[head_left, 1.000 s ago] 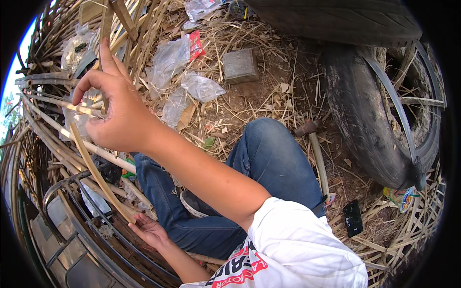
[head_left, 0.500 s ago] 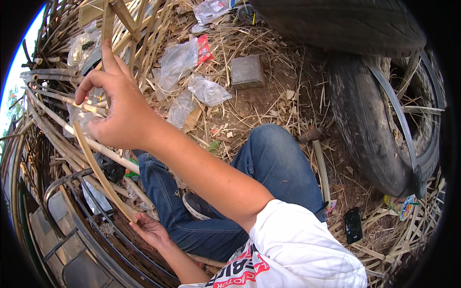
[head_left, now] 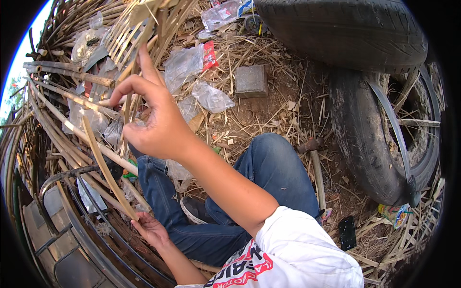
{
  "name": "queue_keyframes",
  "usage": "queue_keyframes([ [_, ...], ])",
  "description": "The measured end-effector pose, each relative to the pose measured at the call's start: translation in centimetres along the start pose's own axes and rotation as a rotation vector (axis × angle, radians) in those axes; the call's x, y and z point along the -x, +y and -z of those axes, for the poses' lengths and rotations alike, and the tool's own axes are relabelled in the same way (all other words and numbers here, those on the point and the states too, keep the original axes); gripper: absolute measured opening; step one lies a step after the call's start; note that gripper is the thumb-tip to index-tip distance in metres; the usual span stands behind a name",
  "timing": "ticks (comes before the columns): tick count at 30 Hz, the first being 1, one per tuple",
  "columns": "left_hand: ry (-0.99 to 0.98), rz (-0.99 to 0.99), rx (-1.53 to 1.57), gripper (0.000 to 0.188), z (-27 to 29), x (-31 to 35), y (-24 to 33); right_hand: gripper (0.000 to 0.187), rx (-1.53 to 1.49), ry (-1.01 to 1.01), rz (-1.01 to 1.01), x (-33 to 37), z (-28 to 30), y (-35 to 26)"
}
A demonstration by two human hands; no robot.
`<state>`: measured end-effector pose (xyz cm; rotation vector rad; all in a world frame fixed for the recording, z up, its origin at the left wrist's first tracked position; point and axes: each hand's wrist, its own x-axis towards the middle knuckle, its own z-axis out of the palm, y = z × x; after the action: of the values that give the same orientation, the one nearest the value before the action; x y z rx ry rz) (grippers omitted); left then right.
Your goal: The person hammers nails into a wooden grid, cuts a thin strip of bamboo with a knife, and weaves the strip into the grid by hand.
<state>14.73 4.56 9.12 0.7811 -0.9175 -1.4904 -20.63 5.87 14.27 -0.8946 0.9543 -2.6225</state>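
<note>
My left hand point(head_left: 152, 229) is low at the left, its fingers closed on the lower end of a long pale bamboo strip point(head_left: 103, 165). That strip slants up and leftward, and its far end is free. My right hand point(head_left: 156, 113) is stretched across to the upper left. One finger points up along another, upright bamboo strip point(head_left: 127, 108), while another finger and the thumb are curled with a gap between them. The back of the hand hides part of its hold. Above it, this strip meets a bundle of bamboo slats point(head_left: 156, 21).
A dark metal rack point(head_left: 72, 230) stands by my left hand, with bamboo poles point(head_left: 103, 149) beyond. Plastic bags point(head_left: 211, 96) and a grey block point(head_left: 251, 80) lie on straw-strewn ground. Right of my knee are a hammer point(head_left: 318, 175), a phone point(head_left: 347, 233) and worn tyres point(head_left: 365, 139).
My right hand has moved to the right and slightly down, and the upright strip and slats have shifted right with it. My left hand keeps its hold on its strip, nearly still.
</note>
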Motion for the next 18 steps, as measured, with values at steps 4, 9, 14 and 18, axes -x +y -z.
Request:
queue_keyframes([
  [4,0.02,-0.004,-0.02,0.031,0.2,-0.1,-0.8,0.029,0.002,0.05,-0.041,3.4,1.8,0.6],
  [9,0.079,0.034,-0.051,0.03,0.6,-0.5,-2.2,0.031,0.049,0.126,-0.121,7.0,5.7,0.4],
  [14,0.112,0.066,-0.054,0.031,0.5,-0.6,-3.0,0.035,-0.013,0.274,-0.162,9.0,8.0,1.3],
  [18,0.094,0.084,-0.027,0.033,0.6,-0.8,-3.5,0.035,-0.049,0.485,-0.21,10.3,10.0,2.0],
])
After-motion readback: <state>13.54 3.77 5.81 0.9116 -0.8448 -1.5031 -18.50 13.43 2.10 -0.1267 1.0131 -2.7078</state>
